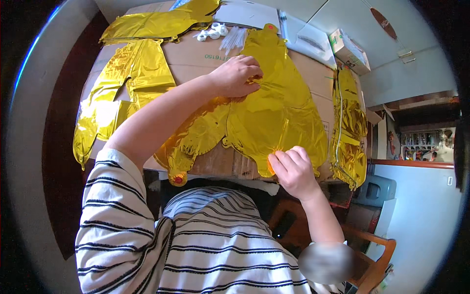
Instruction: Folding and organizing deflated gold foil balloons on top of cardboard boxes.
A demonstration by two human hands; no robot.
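A flat gold foil balloon (279,98) lies across the middle of the table, smooth and uninflated, with a red spot at its far tip. My left hand (237,76) rests on its left side, fingers bent and fingertips on the foil, the thumb apart from them. At the near edge, my right hand (294,171) is closed in a pinch on the foil, which puckers around the fingers; an orange patch shows beside them. Under my left forearm lies another gold foil piece (205,134), partly hidden, with a rounded tip hanging near the table edge.
More gold foil balloons lie at the left (142,68), the far left (156,24) and the right edge (350,127). White tape rolls (214,32) and thin white sticks (234,39) sit at the back. A small box (350,51) stands at the back right. A wooden chair (377,264) is at lower right.
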